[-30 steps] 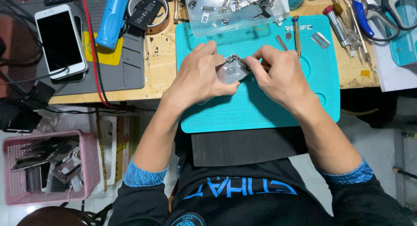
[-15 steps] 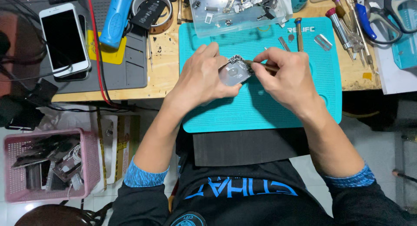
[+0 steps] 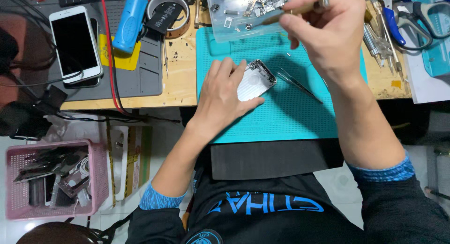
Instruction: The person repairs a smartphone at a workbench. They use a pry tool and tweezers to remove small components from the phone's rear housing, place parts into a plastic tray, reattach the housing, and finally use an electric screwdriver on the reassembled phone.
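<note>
While the left hand [image 3: 224, 96] pinned the silver phone housing [image 3: 255, 80] on the teal mat [image 3: 281, 117], fingers flat and unclenched; right hand [image 3: 323, 30] raised, fingers gripping a screwdriver [image 3: 300, 8] beside the clear parts box [image 3: 239, 14]

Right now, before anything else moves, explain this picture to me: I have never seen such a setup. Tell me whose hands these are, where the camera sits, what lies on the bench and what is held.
There is no machine here. A person works with two bare hands, and the one camera sits on their head, looking down.

The left hand presses a silver phone shell flat onto a teal work mat. The right hand is raised over a clear parts box and pinches a thin screwdriver.

Tweezers lie on the mat beside the shell. To the left, a white phone rests on a grey mat, near a blue tool and a tape roll. A pink basket of parts stands on the floor.
</note>
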Demonstrator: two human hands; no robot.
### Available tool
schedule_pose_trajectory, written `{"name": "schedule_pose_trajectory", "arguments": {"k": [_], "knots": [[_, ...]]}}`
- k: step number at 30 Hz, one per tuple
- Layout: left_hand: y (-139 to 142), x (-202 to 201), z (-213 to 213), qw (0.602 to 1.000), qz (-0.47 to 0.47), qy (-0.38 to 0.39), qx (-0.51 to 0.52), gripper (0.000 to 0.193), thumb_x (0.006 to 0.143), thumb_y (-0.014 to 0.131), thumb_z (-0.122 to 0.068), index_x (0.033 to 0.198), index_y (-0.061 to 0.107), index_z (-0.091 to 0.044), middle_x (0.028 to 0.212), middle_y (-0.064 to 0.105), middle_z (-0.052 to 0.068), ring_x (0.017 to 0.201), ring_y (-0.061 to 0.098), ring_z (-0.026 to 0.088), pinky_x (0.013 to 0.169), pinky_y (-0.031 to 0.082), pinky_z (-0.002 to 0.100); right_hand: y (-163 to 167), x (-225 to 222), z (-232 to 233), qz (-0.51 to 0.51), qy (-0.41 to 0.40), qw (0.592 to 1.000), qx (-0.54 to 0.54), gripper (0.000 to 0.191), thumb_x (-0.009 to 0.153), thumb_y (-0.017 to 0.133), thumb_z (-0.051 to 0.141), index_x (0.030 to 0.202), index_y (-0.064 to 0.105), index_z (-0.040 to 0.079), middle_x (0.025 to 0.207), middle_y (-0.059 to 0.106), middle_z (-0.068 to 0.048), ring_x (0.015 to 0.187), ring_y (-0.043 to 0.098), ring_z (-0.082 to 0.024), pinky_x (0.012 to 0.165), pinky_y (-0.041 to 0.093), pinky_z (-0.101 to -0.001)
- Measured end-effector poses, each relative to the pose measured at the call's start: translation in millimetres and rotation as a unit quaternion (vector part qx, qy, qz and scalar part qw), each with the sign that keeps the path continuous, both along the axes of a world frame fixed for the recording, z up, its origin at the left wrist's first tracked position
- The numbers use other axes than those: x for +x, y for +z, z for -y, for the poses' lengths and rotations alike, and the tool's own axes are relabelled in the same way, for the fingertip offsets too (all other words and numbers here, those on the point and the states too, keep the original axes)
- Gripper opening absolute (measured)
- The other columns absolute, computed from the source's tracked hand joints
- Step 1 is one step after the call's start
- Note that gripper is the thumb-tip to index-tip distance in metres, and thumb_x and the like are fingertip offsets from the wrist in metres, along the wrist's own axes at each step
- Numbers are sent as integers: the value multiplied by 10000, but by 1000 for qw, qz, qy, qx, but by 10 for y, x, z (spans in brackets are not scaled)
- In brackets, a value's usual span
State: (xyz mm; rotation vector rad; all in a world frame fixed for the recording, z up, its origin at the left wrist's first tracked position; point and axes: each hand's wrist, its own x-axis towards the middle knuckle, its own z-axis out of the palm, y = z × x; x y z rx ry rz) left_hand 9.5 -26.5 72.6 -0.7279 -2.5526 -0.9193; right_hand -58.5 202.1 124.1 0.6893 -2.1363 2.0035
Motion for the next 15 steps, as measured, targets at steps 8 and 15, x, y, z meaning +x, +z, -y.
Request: {"name": "schedule_pose_trajectory", "arguments": {"k": [8,15], "knots": [[-84,106,-67,998,21,0,51,908,740,924,-346,1385,521,151,1300,558,250,1184,537,409,1028,473,456,-277,-544,370,-71,61,996,14,204,1159,538,112,1236,646,-43,1110,707,-64,997,722,-153,806,644,-333],[-83,124,110,997,39,16,61,741,853,871,-328,1373,570,105,1287,603,223,1207,577,393,1031,496,451,-470,-828,714,-57,65,991,101,309,1200,469,205,1128,613,-59,980,689,-122,849,774,-204,734,660,-329]]}}
